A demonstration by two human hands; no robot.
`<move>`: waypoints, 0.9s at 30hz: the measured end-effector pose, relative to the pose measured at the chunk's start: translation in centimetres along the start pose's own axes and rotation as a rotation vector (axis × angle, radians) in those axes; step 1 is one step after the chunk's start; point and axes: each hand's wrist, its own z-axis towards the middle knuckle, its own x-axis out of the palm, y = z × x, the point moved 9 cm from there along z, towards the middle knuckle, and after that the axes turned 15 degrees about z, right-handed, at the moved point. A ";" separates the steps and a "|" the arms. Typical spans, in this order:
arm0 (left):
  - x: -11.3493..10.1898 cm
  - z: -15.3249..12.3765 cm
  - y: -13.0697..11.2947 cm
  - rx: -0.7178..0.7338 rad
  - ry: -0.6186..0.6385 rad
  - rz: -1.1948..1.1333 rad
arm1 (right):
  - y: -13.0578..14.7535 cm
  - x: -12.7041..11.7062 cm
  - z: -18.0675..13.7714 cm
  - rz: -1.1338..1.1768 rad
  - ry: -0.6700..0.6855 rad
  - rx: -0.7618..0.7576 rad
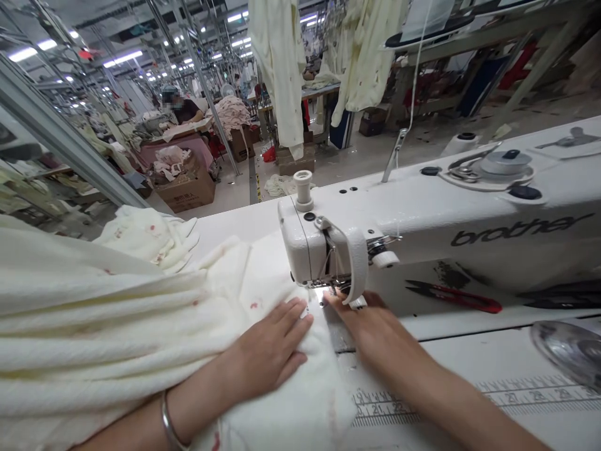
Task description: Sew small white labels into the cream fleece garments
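Observation:
Cream fabric with small reddish prints point(188, 307) lies in folds across the left of the table and under the head of a white sewing machine point(305, 250). My left hand point(270, 344) rests flat on this cloth, fingers stretched toward the needle area, just left of it. My right hand point(375, 332) is at the right side of the presser foot, beside the fabric edge. Its fingertips are partly hidden by the white lever point(357, 266) and blurred, so whether they pinch anything is unclear. The needle area is lit by a small lamp.
Red-handled thread snips point(455, 295) lie on the machine bed behind my right hand, with a dark tool point(563, 295) farther right. A printed ruler point(399, 406) runs along the table's front. Beyond are hanging garments point(282, 75), a cardboard box point(188, 188) and a seated person point(185, 109).

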 end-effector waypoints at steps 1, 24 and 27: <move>0.1 0.0 0.0 0.001 0.007 0.001 | 1.0 -0.1 -1.0 -0.008 -0.023 -0.029; 0.5 0.3 0.7 -0.036 -0.033 -0.059 | 2.5 0.3 -2.0 -0.056 -0.156 -0.041; 0.5 0.4 0.7 -0.024 -0.063 -0.050 | 2.5 0.2 -1.8 -0.048 -0.166 -0.037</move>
